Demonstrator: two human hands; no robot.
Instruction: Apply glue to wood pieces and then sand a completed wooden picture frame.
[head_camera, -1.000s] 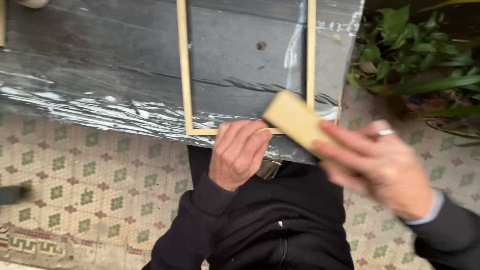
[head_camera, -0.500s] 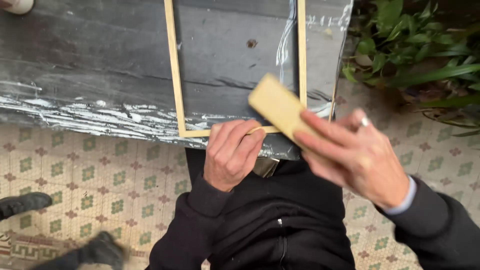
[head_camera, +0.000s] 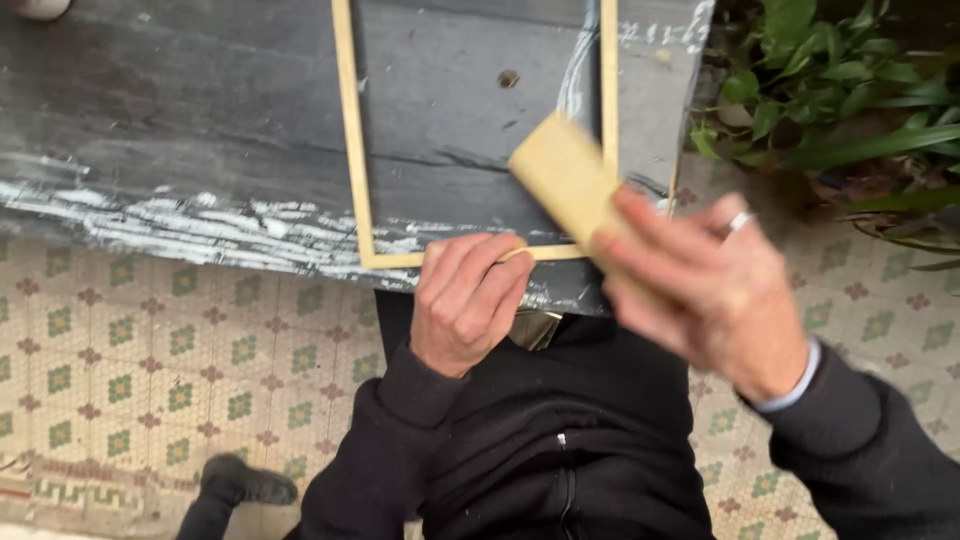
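A thin pale wooden frame (head_camera: 352, 150) lies flat on a dark, paint-streaked table (head_camera: 150, 130). My left hand (head_camera: 465, 300) presses on the frame's near rail at the table's front edge, fingers curled over it. My right hand (head_camera: 705, 290), a ring on one finger, grips a tan rectangular block (head_camera: 565, 175) that tilts up over the frame's near right corner. The block and this hand are blurred. Both arms wear dark sleeves.
Green leafy plants (head_camera: 830, 90) grow to the right of the table. Patterned floor tiles (head_camera: 130, 350) lie below, with a dark shoe (head_camera: 245, 482) at the lower left. A pale round object (head_camera: 40, 8) shows at the table's far left corner.
My right hand with the tan block has shifted slightly left and up over the frame's near right corner. The left hand stays on the near rail. A shoe has moved along the floor.
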